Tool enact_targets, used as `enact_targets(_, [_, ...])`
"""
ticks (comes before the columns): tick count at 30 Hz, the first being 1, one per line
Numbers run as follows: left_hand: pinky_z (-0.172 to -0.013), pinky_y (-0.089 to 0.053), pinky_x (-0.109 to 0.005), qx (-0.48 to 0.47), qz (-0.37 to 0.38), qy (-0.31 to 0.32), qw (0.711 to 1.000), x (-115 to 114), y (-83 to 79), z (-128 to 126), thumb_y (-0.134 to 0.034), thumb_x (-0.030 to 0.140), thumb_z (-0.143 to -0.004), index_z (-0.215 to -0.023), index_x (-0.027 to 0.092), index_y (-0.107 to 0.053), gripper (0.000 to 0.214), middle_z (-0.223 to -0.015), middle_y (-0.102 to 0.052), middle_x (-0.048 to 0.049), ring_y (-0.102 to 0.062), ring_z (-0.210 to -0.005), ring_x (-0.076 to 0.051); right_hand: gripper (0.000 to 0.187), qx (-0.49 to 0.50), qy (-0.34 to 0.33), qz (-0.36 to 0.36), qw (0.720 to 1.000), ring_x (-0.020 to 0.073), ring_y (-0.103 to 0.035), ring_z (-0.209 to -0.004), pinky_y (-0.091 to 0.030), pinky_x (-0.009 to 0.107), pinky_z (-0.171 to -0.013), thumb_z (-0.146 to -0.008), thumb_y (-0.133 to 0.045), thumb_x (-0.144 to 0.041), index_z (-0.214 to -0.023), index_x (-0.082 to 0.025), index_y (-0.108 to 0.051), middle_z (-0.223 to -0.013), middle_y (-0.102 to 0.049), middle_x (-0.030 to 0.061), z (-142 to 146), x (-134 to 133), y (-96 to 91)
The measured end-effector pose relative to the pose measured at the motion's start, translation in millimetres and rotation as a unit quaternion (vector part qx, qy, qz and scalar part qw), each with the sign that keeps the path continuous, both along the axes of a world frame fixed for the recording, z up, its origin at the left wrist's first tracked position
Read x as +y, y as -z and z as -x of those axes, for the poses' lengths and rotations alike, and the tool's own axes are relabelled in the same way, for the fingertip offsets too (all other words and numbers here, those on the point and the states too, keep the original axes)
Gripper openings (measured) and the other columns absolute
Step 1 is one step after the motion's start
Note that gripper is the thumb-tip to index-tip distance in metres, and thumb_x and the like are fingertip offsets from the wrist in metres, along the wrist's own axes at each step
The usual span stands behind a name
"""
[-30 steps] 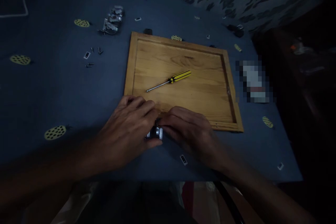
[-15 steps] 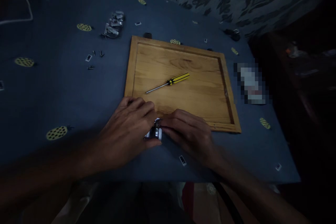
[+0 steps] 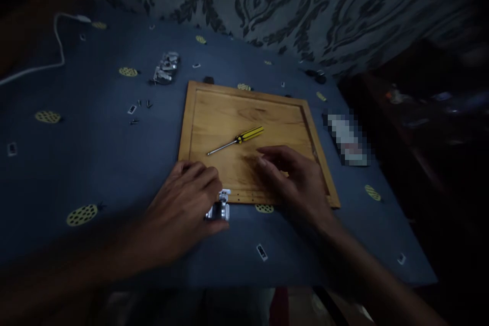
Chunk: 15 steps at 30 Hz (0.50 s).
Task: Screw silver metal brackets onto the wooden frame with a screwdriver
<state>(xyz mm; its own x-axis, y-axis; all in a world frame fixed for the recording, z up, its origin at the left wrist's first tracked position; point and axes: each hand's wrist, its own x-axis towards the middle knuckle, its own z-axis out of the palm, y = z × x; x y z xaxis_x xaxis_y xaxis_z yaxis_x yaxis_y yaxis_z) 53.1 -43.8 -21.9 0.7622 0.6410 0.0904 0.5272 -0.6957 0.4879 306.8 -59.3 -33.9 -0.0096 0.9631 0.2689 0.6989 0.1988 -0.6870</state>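
Note:
My left hand (image 3: 189, 196) is closed around a metal cabinet hinge (image 3: 223, 204) at the near edge of a framed wooden panel (image 3: 217, 99); the hand covers part of the hinge. Away from the hinge, my right hand (image 3: 296, 175) hovers over the panel's near right part. Its fingers are curved, with the thumb apart from them, and I see nothing in it. A screwdriver (image 3: 248, 135) with a yellow and black handle lies on the panel, its tip pointing left. Small holes show in the near rail, just right of the hinge.
More metal hinges (image 3: 167, 68) lie in a group behind the panel's left corner. Several small screws (image 3: 148, 104) are scattered left of the panel. A white cable (image 3: 61, 51) crosses the far left, and a blurred-out packet (image 3: 348, 140) lies at the right. Behind the table stands a patterned wall (image 3: 263, 0).
My right hand has left the hinge and moved right, over the panel, with its fingers opening. My left hand stays on the hinge. The view has tilted up.

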Motion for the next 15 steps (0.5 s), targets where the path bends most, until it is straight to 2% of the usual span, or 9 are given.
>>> enact_targets(4, [-0.096,-0.042,-0.043,0.002,0.015,-0.004,1.0,0.5,-0.9,-1.0,-0.09,0.034,-0.082,-0.101,0.018,-0.067,0.033,-0.107,-0.07,-0.0017,-0.063,-0.104,-0.025,0.038,0.019,0.06,0.041,0.997,0.0162,-0.061,-0.059,-0.046,0.028,-0.056,-0.1,-0.06,-0.043,-0.125,-0.016,-0.065,-0.071,-0.067,-0.0002,-12.3,32.7,0.2])
enact_targets(7, [-0.096,-0.042,-0.042,0.009,0.017,0.002,1.0,1.1,-1.7,-0.4,-0.087,0.034,-0.086,-0.103,0.019,-0.067,0.03,-0.108,-0.07,-0.0019,-0.062,-0.105,-0.025,0.042,-0.001,0.069,0.061,0.996,0.0167,-0.057,-0.055,-0.039,0.028,-0.054,-0.099,-0.056,-0.045,-0.128,-0.016,-0.064,-0.061,-0.059,-0.0034,-11.8,56.0,0.5])
enact_targets(8, [-0.095,-0.042,-0.042,0.012,0.012,0.004,1.0,1.2,-1.7,0.0,-0.085,0.035,-0.088,-0.103,0.019,-0.067,0.029,-0.108,-0.07,-0.0023,-0.062,-0.105,-0.025,0.039,-0.003,0.068,0.07,0.995,0.0166,-0.056,-0.055,-0.037,0.028,-0.055,-0.098,-0.057,-0.045,-0.123,-0.017,-0.068,-0.06,-0.059,-0.0032,-10.6,62.8,0.9])
enact_targets(10, [-0.095,-0.042,-0.042,0.017,0.001,0.006,1.0,1.4,-1.0,0.9,-0.082,0.036,-0.09,-0.104,0.018,-0.068,0.027,-0.11,-0.07,-0.0033,-0.062,-0.106,-0.025,0.028,-0.005,0.072,0.088,0.994,0.016,-0.055,-0.056,-0.034,0.028,-0.055,-0.092,-0.065,-0.045,-0.098,-0.019,-0.073,-0.06,-0.06,-0.0014,-7.6,74.1,2.2])
enact_targets(12, [-0.095,-0.042,-0.042,0.017,-0.005,0.006,1.0,1.7,0.6,1.7,-0.083,0.038,-0.09,-0.106,0.018,-0.068,0.029,-0.111,-0.07,-0.0035,-0.061,-0.107,-0.025,0.025,0.004,0.081,0.101,0.992,0.0154,-0.055,-0.056,-0.032,0.027,-0.053,-0.083,-0.076,-0.044,-0.084,-0.02,-0.07,-0.061,-0.062,-0.0011,-5.2,80.9,3.5])
enact_targets(15, [-0.095,-0.041,-0.042,0.009,-0.01,0.006,1.0,2.1,3.4,2.3,-0.086,0.041,-0.087,-0.106,0.018,-0.069,0.034,-0.112,-0.07,-0.0032,-0.061,-0.108,-0.026,0.033,0.045,0.082,0.126,0.988,0.0145,-0.055,-0.049,-0.034,0.026,-0.049,-0.079,-0.08,-0.048,-0.079,-0.021,-0.062,-0.056,-0.06,-0.003,-2.9,81.0,3.9])
